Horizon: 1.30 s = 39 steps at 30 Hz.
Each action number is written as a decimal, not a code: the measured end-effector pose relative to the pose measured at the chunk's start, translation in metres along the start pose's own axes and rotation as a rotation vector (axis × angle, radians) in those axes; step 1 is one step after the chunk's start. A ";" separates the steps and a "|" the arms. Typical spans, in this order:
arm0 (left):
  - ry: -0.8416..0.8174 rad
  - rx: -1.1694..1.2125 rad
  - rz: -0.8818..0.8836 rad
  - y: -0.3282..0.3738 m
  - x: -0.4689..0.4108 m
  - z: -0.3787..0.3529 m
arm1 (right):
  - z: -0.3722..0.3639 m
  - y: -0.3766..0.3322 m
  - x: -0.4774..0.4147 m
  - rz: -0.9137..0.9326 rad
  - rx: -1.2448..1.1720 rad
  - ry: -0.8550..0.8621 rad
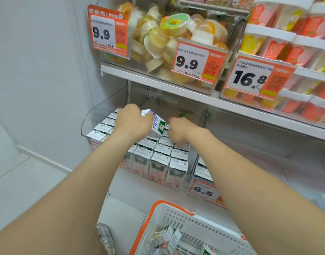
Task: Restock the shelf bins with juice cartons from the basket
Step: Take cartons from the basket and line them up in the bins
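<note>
Above the clear bin (95,115), left hand (132,122) grip holds a tilted juice carton (157,124); right hand (178,131) grip beside it: cannot tell.

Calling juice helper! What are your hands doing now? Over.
Left hand grips tilted juice carton over bin. Right hand at its lower end, grip unclear. More cartons in basket.

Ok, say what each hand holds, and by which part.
Left hand grips a juice carton near its folded top. Right hand is at its lower end; grip cannot be told.
</note>
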<state>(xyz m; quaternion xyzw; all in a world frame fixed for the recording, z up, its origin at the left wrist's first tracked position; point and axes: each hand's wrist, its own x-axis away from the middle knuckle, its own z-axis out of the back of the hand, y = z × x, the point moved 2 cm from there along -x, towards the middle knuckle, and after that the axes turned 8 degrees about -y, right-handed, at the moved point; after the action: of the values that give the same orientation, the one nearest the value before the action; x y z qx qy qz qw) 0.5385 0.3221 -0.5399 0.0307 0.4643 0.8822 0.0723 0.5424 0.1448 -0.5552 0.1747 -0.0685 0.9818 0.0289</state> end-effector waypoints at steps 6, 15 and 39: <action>0.016 0.098 0.037 0.017 0.017 0.002 | 0.000 -0.008 0.054 0.021 0.001 0.412; -0.286 0.583 0.146 0.052 0.085 -0.044 | -0.029 0.041 0.171 0.138 -0.794 0.572; -0.739 0.294 -0.134 0.119 0.162 -0.173 | -0.028 0.171 0.249 -0.151 -1.210 0.369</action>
<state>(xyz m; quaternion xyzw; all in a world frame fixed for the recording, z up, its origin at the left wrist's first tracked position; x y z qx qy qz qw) 0.3462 0.1399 -0.5417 0.3257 0.5293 0.7291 0.2866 0.2860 -0.0120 -0.5165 -0.0404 -0.5924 0.7786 0.2029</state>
